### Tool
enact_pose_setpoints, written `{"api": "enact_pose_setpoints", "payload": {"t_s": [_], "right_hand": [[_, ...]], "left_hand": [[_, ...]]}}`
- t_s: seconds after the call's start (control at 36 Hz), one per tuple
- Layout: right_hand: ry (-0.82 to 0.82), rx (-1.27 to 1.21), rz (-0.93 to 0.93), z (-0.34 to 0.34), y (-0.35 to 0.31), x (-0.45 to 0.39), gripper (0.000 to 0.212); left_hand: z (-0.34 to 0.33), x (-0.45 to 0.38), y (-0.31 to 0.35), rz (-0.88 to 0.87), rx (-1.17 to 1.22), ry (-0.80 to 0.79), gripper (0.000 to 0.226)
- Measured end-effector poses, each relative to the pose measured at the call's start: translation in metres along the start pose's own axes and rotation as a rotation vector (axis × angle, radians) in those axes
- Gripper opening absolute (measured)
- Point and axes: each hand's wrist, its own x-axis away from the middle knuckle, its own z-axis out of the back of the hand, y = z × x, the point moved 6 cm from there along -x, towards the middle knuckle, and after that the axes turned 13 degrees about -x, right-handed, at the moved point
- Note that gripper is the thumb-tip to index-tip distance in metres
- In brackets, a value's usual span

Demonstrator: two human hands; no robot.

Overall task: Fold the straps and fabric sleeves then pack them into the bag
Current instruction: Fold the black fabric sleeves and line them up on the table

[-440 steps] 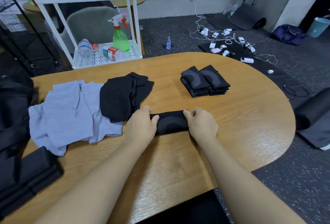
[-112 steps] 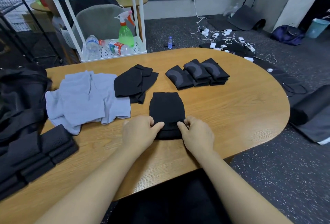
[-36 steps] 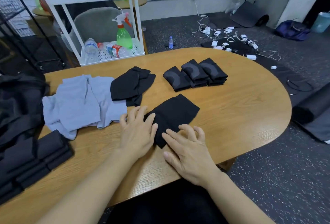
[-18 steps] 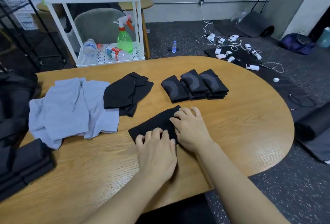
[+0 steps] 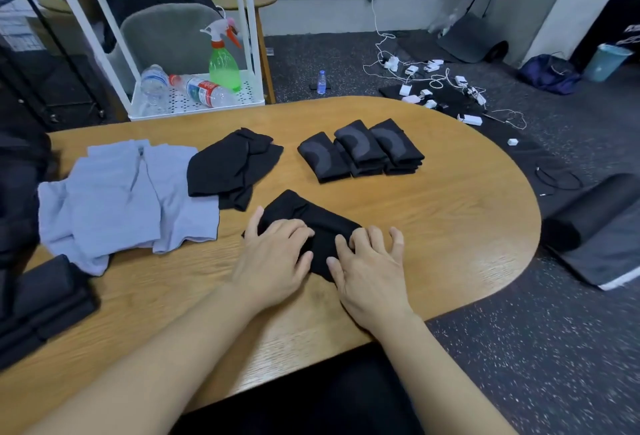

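A black fabric sleeve (image 5: 317, 218) lies slantwise on the wooden table (image 5: 450, 212) in front of me. My left hand (image 5: 275, 258) rests flat on its left part with fingers spread. My right hand (image 5: 370, 266) presses its lower right end, fingers slightly bent on the cloth. Three folded black sleeves (image 5: 360, 152) lie in a row farther back. A loose pile of black sleeves (image 5: 232, 166) sits to their left. The black bag (image 5: 19, 185) is at the table's left edge.
Light blue fabric (image 5: 121, 195) is spread at the left. Folded black straps (image 5: 41, 299) lie at the near left edge. A white cart (image 5: 194, 102) with bottles and a green spray bottle (image 5: 223, 60) stands behind the table. Cables and chargers (image 5: 433, 88) litter the floor.
The sleeve has been turned so it slants from upper left to lower right. My left hand slid up and left onto it; my right hand moved down to its right end.
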Motion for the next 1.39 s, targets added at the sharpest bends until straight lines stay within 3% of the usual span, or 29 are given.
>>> {"api": "enact_pose_setpoints", "payload": {"t_s": [0.25,0.39,0.53,0.58,0.64,0.69,0.78,0.92,1.11,1.25,1.39], "right_hand": [[0.006,-0.004,-0.023,0.003,-0.019,0.015,0.049],[0.061,-0.153,0.02,0.013,-0.022,0.018,0.043],[0.112,-0.3,0.125,0.034,-0.01,0.006,0.037],[0.107,-0.276,0.132,0.036,-0.004,-0.003,0.035],[0.04,-0.235,0.166,0.029,-0.002,-0.01,0.03],[-0.097,-0.203,0.205,0.016,-0.003,-0.013,0.026],[-0.219,-0.241,0.176,0.005,0.002,-0.008,0.03],[-0.181,-0.259,0.145,0.006,0.008,0.002,0.036],[-0.286,-0.379,0.089,0.007,0.007,0.014,0.07],[-0.191,-0.486,0.105,0.022,0.003,0.022,0.057],[-0.259,-0.47,0.172,0.021,-0.005,0.032,0.06]], "left_hand": [[0.011,-0.004,-0.007,-0.133,0.011,-0.041,0.035],[0.015,-0.001,-0.005,-0.152,-0.016,-0.036,0.04],[0.02,0.024,0.001,0.087,0.115,0.141,0.035],[0.019,0.035,0.008,0.161,0.149,0.136,0.027],[0.01,0.042,0.015,0.179,0.127,0.061,0.035],[0.002,0.045,0.016,0.163,0.074,-0.011,0.048],[0.001,0.044,0.006,0.124,0.003,-0.031,0.051],[0.004,0.038,-0.012,0.031,0.024,-0.065,0.044],[0.008,0.04,-0.016,-0.05,0.051,-0.031,0.058],[0.016,0.05,-0.013,-0.148,0.161,0.009,0.053],[0.015,0.051,-0.014,-0.182,0.176,0.013,0.048]]}}
